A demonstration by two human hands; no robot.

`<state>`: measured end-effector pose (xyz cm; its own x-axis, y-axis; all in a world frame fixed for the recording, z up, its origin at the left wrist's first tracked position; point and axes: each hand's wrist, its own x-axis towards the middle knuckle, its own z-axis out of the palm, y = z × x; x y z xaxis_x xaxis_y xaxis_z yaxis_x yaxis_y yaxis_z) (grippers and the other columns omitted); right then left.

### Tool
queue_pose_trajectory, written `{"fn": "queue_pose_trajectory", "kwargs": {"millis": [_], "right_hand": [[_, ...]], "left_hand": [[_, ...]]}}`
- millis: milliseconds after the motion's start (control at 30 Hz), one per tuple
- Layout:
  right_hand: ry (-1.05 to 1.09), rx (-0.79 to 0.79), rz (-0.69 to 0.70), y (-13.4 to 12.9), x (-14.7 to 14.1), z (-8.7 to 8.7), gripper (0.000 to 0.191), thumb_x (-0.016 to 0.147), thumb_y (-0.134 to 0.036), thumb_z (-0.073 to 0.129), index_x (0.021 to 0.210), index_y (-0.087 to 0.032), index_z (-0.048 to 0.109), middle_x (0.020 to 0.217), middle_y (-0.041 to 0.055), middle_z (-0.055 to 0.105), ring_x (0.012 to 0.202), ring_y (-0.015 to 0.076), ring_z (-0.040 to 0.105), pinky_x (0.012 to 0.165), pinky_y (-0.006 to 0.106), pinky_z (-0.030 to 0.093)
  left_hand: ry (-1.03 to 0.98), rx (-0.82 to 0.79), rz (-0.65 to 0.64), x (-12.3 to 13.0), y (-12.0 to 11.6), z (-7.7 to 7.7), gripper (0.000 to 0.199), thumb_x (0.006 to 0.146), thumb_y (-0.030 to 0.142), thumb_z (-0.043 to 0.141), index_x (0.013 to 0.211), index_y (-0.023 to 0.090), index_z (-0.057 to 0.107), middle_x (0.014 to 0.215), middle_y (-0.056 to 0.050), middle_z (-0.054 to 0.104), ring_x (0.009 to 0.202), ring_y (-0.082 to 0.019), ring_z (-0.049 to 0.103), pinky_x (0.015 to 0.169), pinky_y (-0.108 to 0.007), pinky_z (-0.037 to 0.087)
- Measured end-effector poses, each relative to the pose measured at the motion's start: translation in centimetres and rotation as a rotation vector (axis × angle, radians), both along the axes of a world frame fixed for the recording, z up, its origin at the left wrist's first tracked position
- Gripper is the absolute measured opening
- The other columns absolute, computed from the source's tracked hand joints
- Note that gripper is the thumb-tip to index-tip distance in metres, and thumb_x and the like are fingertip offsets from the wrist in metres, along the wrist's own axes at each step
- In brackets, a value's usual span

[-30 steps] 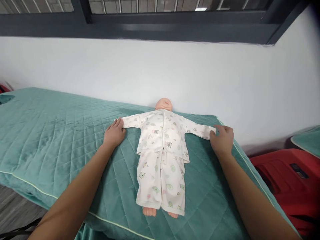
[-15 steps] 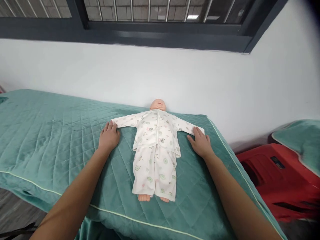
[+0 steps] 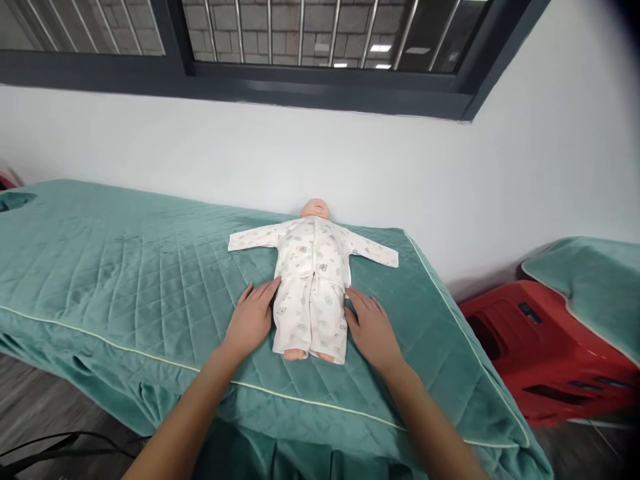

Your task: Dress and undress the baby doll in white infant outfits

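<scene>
A baby doll (image 3: pixel 315 208) lies on its back on the green quilted cover, its head near the wall. It wears a white printed shirt (image 3: pixel 316 250) with both sleeves spread outward and matching trousers (image 3: pixel 311 317), with its toes showing below the cuffs. My left hand (image 3: pixel 254 318) rests at the left side of the doll's waist, fingertips touching the clothing, fingers apart. At the right side of the waist, my right hand (image 3: pixel 371 327) has its fingertips against the fabric, thumb spread from the fingers. Neither hand grips anything.
The green cover (image 3: pixel 125 267) drapes over the near edge of the bed. A white wall (image 3: pixel 350 160) and a dark-framed barred window (image 3: pixel 325 90) stand behind. At the right is a red plastic object (image 3: pixel 545 347) with green fabric (image 3: pixel 595 287) over it.
Both hands have moved from the sleeve ends inward and down to the sides of the doll's waist. The shirt hem sits higher over the trousers. The camera view has shifted slightly.
</scene>
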<state>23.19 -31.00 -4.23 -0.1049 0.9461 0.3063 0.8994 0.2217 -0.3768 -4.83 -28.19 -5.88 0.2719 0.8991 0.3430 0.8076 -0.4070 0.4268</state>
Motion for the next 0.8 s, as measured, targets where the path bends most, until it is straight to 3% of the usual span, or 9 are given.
{"fn": "queue_pose_trajectory", "kwargs": {"millis": [167, 367, 467, 600, 800], "right_hand": [[0.061, 0.031, -0.041, -2.2, 0.0, -0.3, 0.042, 0.095, -0.026, 0.045, 0.136, -0.018, 0.054, 0.141, 0.0128, 0.058, 0.132, 0.0298, 0.052, 0.112, 0.057, 0.037], [0.402, 0.022, -0.018, -7.9, -1.8, -0.2, 0.04, 0.097, -0.034, 0.05, 0.137, -0.028, 0.051, 0.142, 0.008, 0.056, 0.131, 0.0268, 0.052, 0.111, 0.055, 0.043], [0.42, 0.059, 0.066, -9.9, -3.7, 0.5, 0.042, 0.095, -0.031, 0.055, 0.136, -0.031, 0.05, 0.146, 0.0076, 0.051, 0.134, 0.0269, 0.049, 0.111, 0.053, 0.044], [0.261, 0.101, 0.194, -9.9, -6.7, 1.8, 0.036, 0.09, -0.023, 0.058, 0.125, -0.028, 0.056, 0.149, 0.0087, 0.048, 0.14, 0.0311, 0.041, 0.111, 0.058, 0.043], [0.132, 0.089, 0.195, -8.4, -9.3, 3.2, 0.019, 0.09, -0.014, 0.052, 0.104, -0.024, 0.061, 0.147, 0.009, 0.051, 0.141, 0.0349, 0.038, 0.111, 0.069, 0.034]], "left_hand": [[-0.092, 0.001, 0.046, -0.1, -1.4, 0.1, 0.055, 0.092, 0.012, 0.037, 0.145, 0.023, 0.045, 0.141, -0.008, 0.058, 0.129, -0.022, 0.054, 0.118, -0.048, 0.034], [-0.358, -0.056, 0.039, 0.0, -7.4, -0.6, 0.042, 0.092, 0.018, 0.045, 0.131, 0.027, 0.056, 0.134, -0.007, 0.061, 0.126, -0.022, 0.055, 0.11, -0.045, 0.043], [-0.407, -0.11, 0.057, 0.8, -9.9, -0.5, 0.039, 0.09, 0.022, 0.051, 0.127, 0.029, 0.059, 0.13, -0.006, 0.062, 0.121, -0.023, 0.057, 0.104, -0.044, 0.046], [-0.443, -0.158, 0.072, 2.2, -10.2, 0.0, 0.024, 0.089, 0.027, 0.055, 0.111, 0.025, 0.064, 0.107, -0.007, 0.067, 0.1, -0.023, 0.063, 0.089, -0.042, 0.051], [-0.561, -0.172, 0.071, 2.4, -10.2, 1.9, 0.018, 0.094, 0.032, 0.047, 0.089, 0.026, 0.063, 0.088, -0.004, 0.064, 0.081, -0.02, 0.061, 0.071, -0.034, 0.051]]}}
